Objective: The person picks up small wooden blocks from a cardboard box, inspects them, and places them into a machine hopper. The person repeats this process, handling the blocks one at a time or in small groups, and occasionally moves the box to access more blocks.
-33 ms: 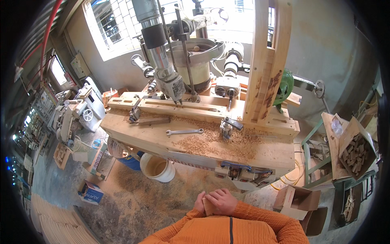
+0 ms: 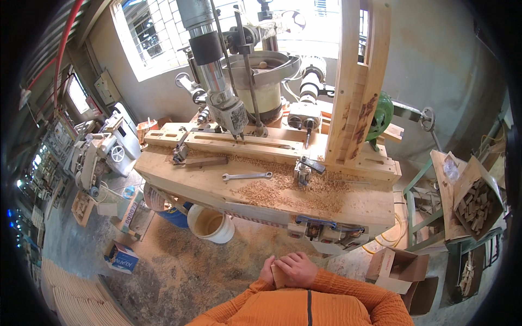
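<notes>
My left hand point(image 2: 266, 271) and my right hand point(image 2: 299, 268) are drawn together close to my chest, above my orange sleeves. Between them they hold a small flat wooden block point(image 2: 279, 277); the right hand's fingers lie over its top edge. In front of me stands a wooden machine table point(image 2: 217, 187) covered in sawdust point(image 2: 288, 190). A drilling head point(image 2: 231, 117) hangs over a slotted timber rail point(image 2: 244, 142). A steel spanner point(image 2: 247, 176) lies on the table, well away from both hands.
A tall wooden frame point(image 2: 356, 81) stands upright on the table's right end. A white bucket point(image 2: 210, 223) sits on the sawdust-strewn floor under the table. At right are a crate of wood offcuts point(image 2: 476, 205) and an open cardboard box point(image 2: 396, 265); another machine point(image 2: 103, 149) stands at left.
</notes>
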A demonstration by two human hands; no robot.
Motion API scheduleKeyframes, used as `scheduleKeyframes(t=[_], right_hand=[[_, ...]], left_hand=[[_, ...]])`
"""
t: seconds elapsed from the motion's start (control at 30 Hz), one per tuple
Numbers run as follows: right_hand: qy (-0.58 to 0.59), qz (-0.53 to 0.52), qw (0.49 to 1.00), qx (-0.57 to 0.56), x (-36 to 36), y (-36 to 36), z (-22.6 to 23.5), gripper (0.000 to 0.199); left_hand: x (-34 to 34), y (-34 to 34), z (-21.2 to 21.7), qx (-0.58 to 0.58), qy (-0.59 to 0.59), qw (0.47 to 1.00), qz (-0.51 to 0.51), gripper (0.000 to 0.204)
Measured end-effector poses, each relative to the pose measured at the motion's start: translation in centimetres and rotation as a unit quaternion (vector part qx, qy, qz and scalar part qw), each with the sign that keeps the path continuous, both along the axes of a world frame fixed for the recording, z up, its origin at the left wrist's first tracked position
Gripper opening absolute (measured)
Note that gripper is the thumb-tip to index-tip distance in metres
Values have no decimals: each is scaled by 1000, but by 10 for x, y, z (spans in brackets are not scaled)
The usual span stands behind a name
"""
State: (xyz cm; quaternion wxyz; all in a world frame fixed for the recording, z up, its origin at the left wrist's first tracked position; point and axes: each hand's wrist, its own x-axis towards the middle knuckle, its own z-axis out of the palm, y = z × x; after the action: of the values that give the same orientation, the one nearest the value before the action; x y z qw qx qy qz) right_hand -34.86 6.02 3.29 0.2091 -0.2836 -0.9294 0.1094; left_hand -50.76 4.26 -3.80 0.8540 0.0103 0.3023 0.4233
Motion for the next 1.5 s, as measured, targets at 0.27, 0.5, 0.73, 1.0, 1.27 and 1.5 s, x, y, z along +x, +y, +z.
scheduleKeyframes(t=[0.27,0.5,0.73,1.0,1.27,1.5], right_hand=[[-4,1,1000,-10,-6,1,-1,61],[-3,-1,1000,9,-1,11,15,66],[67,-86,971,214,63,97,180,67],[16,-357,691,628,143,173,470,58],[-183,-550,592,560,112,228,556,54],[-203,-554,638,494,103,243,562,53]], left_hand=[[-9,0,-6,11,6,1000,3,57],[-5,6,30,29,25,999,5,66],[-10,24,33,154,148,976,-38,68],[-1,16,3,116,217,966,-84,34],[-11,-3,-12,123,241,962,-18,32],[-20,-8,-42,110,210,971,-6,34]])
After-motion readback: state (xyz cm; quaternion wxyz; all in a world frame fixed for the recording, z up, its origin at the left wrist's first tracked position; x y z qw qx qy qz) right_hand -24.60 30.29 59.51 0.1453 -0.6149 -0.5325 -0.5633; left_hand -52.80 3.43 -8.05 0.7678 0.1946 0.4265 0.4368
